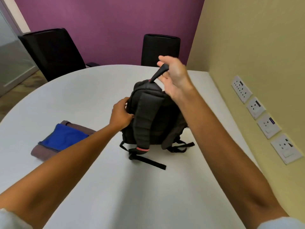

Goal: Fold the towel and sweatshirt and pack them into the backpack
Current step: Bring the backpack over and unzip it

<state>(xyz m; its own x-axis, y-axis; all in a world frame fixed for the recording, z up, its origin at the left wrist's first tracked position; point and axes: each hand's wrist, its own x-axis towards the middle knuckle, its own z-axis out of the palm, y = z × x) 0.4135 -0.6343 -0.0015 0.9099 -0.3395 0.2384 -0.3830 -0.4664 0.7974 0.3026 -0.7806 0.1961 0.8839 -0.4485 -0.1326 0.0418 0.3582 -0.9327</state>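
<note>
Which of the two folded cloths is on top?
The bright blue folded towel is on top; the grey-brown folded sweatshirt lies beneath it, flat on the white table.

One head-worn wide-angle view looks forward and down, close over the table (82, 96).

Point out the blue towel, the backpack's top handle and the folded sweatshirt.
blue towel (63, 138): head view, middle of its top face.
top handle (159, 72): head view, black loop below the fingers.
folded sweatshirt (42, 152): head view, near brown edge.

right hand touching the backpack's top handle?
Touching. Head view shows the right hand with fingers hooked around the backpack top handle, lifting it taut.
</note>
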